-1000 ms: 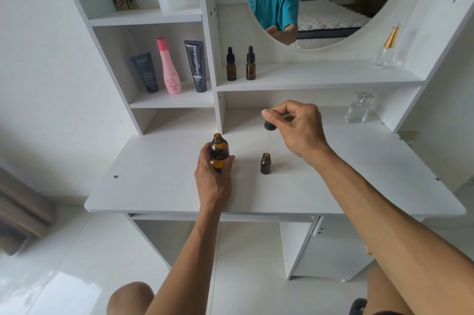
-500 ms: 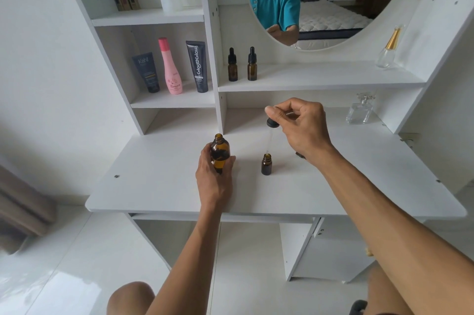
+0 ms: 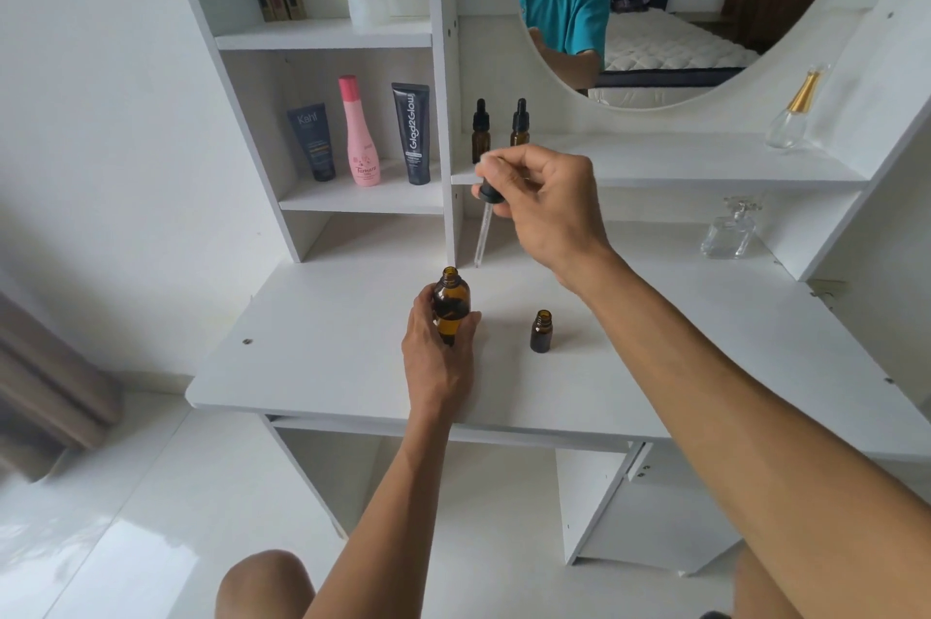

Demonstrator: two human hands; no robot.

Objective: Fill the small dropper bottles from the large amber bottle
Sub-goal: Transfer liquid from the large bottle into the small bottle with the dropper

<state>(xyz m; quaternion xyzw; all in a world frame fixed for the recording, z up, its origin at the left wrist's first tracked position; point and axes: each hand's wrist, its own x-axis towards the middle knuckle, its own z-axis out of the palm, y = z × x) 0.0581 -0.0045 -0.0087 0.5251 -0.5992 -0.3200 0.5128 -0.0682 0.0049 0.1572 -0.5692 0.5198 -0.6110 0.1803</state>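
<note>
The right hand (image 3: 541, 203) is pinching the dropper (image 3: 484, 228), its glass tip pointing down, just up and right of the large amber bottle (image 3: 451, 303)'s open mouth; the left hand (image 3: 438, 351) is gripping that bottle on the desk (image 3: 327, 366); the small dropper bottle (image 3: 540, 331) is standing open nearby.

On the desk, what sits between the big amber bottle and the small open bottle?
Nothing: the head view shows bare white desk between the big amber bottle and small open bottle.

Uncapped amber bottle (image 3: 452, 306); open dropper bottle (image 3: 540, 332)

Amber bottle (image 3: 452, 307), pink bottle (image 3: 358, 132), white desk (image 3: 322, 356)
</note>
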